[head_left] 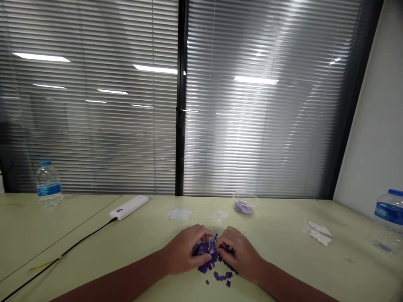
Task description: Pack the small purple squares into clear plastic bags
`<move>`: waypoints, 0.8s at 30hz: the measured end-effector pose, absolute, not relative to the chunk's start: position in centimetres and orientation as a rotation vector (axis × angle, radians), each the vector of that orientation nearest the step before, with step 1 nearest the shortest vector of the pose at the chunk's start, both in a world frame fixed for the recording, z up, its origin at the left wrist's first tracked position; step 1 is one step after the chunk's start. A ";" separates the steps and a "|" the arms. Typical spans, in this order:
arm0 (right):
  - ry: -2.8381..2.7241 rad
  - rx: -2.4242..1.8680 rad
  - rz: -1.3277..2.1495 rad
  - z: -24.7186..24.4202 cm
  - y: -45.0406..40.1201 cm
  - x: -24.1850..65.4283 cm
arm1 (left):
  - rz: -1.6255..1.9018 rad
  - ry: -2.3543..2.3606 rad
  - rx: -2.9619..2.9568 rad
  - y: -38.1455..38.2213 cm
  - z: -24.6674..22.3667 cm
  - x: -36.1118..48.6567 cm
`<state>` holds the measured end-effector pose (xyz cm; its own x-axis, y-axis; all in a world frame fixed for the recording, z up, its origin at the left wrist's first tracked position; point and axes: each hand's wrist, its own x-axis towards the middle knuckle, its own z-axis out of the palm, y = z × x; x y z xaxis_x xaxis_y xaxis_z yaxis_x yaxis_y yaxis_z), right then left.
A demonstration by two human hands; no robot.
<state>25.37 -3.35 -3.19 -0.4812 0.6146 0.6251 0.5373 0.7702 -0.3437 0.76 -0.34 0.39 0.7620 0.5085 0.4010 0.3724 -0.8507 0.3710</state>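
Observation:
My left hand (188, 248) curls its thumb and fingers around a small clear plastic bag (211, 246) at the lower middle of the view. Dark purple square pieces (204, 266) lie in a loose pile under and around the bag. From the other side my right hand (239, 255) comes up close to the bag's edge, thumb and fingertips pinched together. What sits in that pinch is too small to make out. More purple pieces are partly hidden beneath the right palm, and several lie scattered toward me.
Beyond my hands are clear plastic bags (179, 213) and a round clear tub (244, 203) with light purple pieces. White packets (317, 232) lie to the right. A white power bank (129, 207) with a black cable (85, 239) lies left. Water bottles (48, 184) stand at both sides.

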 end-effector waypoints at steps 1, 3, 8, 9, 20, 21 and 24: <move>-2.175 -0.849 0.129 -3.2 -3.4 25.4 | 0.726 0.687 2.692 -0.3 0.4 0.8; -2.135 -0.841 0.124 -3.0 -3.5 25.4 | 0.726 0.683 2.696 -0.3 0.3 0.7; -2.067 -0.763 0.068 -2.8 -3.9 25.4 | 0.715 0.687 2.711 -0.5 0.4 0.7; -2.072 -0.748 0.057 -2.7 -3.9 25.4 | 0.712 0.690 2.718 -0.5 0.4 0.7; -2.149 -0.726 0.065 -3.3 -3.6 25.4 | 0.672 0.680 2.729 -0.5 0.5 0.8; -2.156 -0.730 0.071 -3.3 -3.6 25.4 | 0.673 0.681 2.728 -0.5 0.4 0.8; -2.170 -0.751 0.089 -3.4 -3.5 25.4 | 0.681 0.684 2.718 -0.4 0.4 0.9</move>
<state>25.38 -3.54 -3.36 -0.4872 0.5429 0.6840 0.4848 0.8196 -0.3052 0.87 -0.42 0.38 0.7798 0.4993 0.3776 0.3792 -0.8567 0.3496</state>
